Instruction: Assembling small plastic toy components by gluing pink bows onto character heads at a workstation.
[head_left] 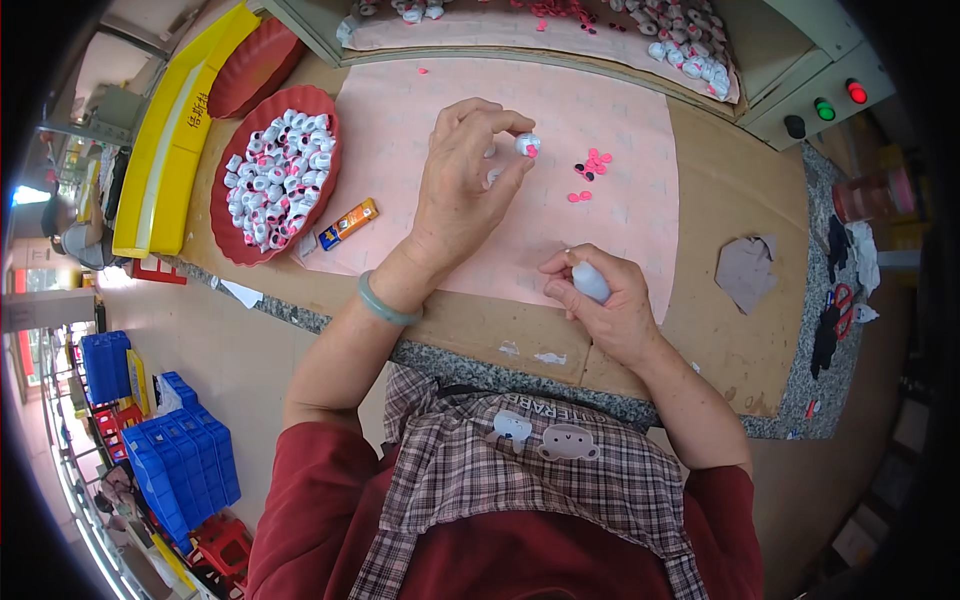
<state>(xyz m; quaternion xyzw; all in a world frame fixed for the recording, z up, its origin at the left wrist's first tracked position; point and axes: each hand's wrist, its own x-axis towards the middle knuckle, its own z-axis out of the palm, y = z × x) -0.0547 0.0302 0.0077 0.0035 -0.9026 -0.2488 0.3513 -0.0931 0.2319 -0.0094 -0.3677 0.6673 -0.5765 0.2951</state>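
Observation:
My left hand [455,175] is raised over the pink sheet [400,120], with a small rounded white piece [527,143] pinched between thumb and fingertips. A pink spot shows on that piece. More white bits [492,176] show beside the fingers; I cannot tell whether they are in the hand or on the sheet. Lower and to the right, my right hand [620,310] is closed around a small whitish squeeze bottle [590,282]. Ahead of it on the sheet lie loose pink pieces [598,158] with a few dark ones, and a smaller pink group [579,197].
A red scalloped basin [333,185] full of white-and-pink pieces stands left, near an orange-and-blue packet [348,224]. Behind are a yellow tray [165,150] and another red basin [255,70]. A lit shelf unit [815,95] borders the back. Right are a grey scrap [746,272] and red-handled scissors [843,308].

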